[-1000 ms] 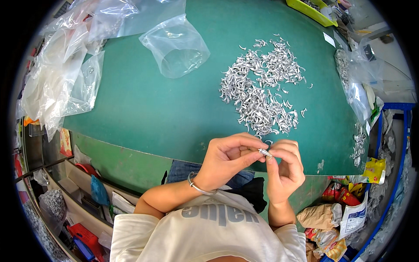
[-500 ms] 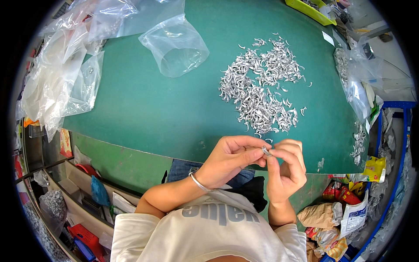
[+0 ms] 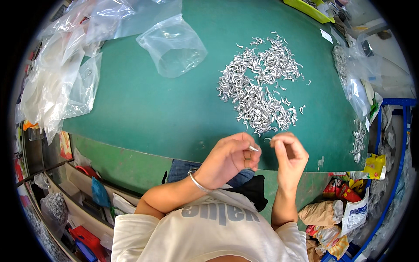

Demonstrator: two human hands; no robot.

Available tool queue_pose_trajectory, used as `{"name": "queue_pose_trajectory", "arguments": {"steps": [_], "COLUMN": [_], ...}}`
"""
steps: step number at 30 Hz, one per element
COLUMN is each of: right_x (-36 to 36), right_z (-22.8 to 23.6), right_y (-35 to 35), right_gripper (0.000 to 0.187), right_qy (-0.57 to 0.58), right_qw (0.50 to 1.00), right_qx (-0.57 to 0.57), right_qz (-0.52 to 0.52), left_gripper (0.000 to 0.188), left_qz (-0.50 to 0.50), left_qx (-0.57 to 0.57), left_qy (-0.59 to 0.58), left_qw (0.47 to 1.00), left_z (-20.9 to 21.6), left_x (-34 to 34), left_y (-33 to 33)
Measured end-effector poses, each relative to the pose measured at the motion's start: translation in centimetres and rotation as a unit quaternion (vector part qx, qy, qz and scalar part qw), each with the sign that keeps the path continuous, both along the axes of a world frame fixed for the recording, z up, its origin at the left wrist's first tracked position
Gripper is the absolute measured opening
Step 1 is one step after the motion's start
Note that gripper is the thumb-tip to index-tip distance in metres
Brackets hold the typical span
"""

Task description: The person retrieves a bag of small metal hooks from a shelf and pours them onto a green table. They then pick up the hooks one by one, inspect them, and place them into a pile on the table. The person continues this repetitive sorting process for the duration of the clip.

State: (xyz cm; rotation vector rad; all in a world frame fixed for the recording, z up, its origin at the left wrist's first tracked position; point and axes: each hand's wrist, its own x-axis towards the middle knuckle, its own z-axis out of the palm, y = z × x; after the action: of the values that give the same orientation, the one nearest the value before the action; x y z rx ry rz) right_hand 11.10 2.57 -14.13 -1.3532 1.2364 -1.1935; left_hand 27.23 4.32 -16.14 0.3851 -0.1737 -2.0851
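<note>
My left hand [image 3: 229, 161], with a silver bangle at the wrist, pinches a small curved silver metal piece [image 3: 253, 149] between thumb and fingers, above the front edge of the table. Just to its right, apart from it, my right hand [image 3: 290, 155] is closed, thumb and fingertips bent together. Whether anything small sits in that pinch is hidden. A single crescent-shaped piece [image 3: 267, 139] lies on the table beside the right fingertips. Beyond both hands spreads a loose pile of similar curved metal pieces [image 3: 257, 102].
The green table [image 3: 144, 109] carries an open clear plastic bag [image 3: 174, 48] at the far middle. More clear bags [image 3: 56, 74] heap at the left. A yellow-green tray [image 3: 310, 8] stands far right. Further metal pieces [image 3: 358, 142] lie at the right edge; packages [image 3: 345, 194] sit below.
My hands have moved apart. The left keeps the small metal piece and has shifted slightly left; the right has let go of it and turned toward the near end of the pile.
</note>
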Motion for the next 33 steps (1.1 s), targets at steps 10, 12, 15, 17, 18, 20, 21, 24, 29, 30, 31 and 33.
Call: {"name": "queue_pose_trajectory", "arguments": {"steps": [10, 12, 15, 17, 18, 20, 21, 24, 29, 30, 31, 33], "right_x": [0.4, 0.1, -0.4, -0.9, -0.8, -1.0, -1.1, -1.0, -0.5, -0.5, -0.5, -0.5], "right_z": [-2.7, -2.6, -2.1, -2.7, -2.4, -2.5, -2.6, -1.8, -1.4, -1.5, -1.6, -1.7], "right_y": [-3.5, -3.5, -3.3, -3.6, -3.2, -3.4, -3.4, -2.4, -1.7, -1.5, -1.4, -1.2], "right_gripper": [0.012, 0.010, 0.008, 0.008, 0.007, 0.007, 0.006, 0.006, 0.007, 0.007, 0.007, 0.007], "right_qy": [0.460, 0.450, 0.405, 0.398, 0.362, 0.361, 0.360, 0.258, 0.122, 0.073, 0.071, 0.065], "right_qw": [0.866, 0.868, 0.889, 0.895, 0.909, 0.907, 0.907, 0.954, 0.986, 0.993, 0.992, 0.990], "right_qx": [-0.189, -0.206, -0.207, -0.199, -0.199, -0.205, -0.207, -0.150, -0.114, -0.093, -0.099, -0.111], "right_qz": [-0.041, -0.047, -0.044, -0.040, -0.054, -0.066, -0.072, -0.032, 0.020, 0.023, 0.033, 0.051], "left_gripper": [0.017, 0.020, 0.022, 0.022, 0.022, 0.023, 0.023, 0.026, 0.029, 0.029, 0.029, 0.029], "left_qz": [0.045, 0.075, 0.063, 0.056, 0.052, 0.039, 0.032, 0.038, 0.034, 0.028, 0.033, 0.043], "left_qx": [0.035, 0.047, 0.019, 0.011, 0.005, 0.003, 0.003, 0.010, -0.007, -0.004, -0.007, -0.013], "left_qy": [-0.120, -0.191, -0.224, -0.209, -0.201, -0.204, -0.206, -0.216, -0.214, -0.208, -0.199, -0.180], "left_qw": [0.991, 0.978, 0.972, 0.976, 0.978, 0.978, 0.978, 0.976, 0.976, 0.978, 0.979, 0.983], "left_z": [-1.6, -1.5, -1.6, -1.8, -1.8, -1.7, -1.6, -1.8, -1.3, -1.3, -1.3, -1.4], "left_x": [0.1, 0.0, 0.1, -0.1, -0.2, -0.2, -0.2, -0.7, -1.2, -1.3, -1.4, -1.5], "left_y": [0.3, 0.4, 0.0, -0.2, -0.4, -0.7, -0.7, -0.4, -1.2, -1.3, -1.3, -1.5]}}
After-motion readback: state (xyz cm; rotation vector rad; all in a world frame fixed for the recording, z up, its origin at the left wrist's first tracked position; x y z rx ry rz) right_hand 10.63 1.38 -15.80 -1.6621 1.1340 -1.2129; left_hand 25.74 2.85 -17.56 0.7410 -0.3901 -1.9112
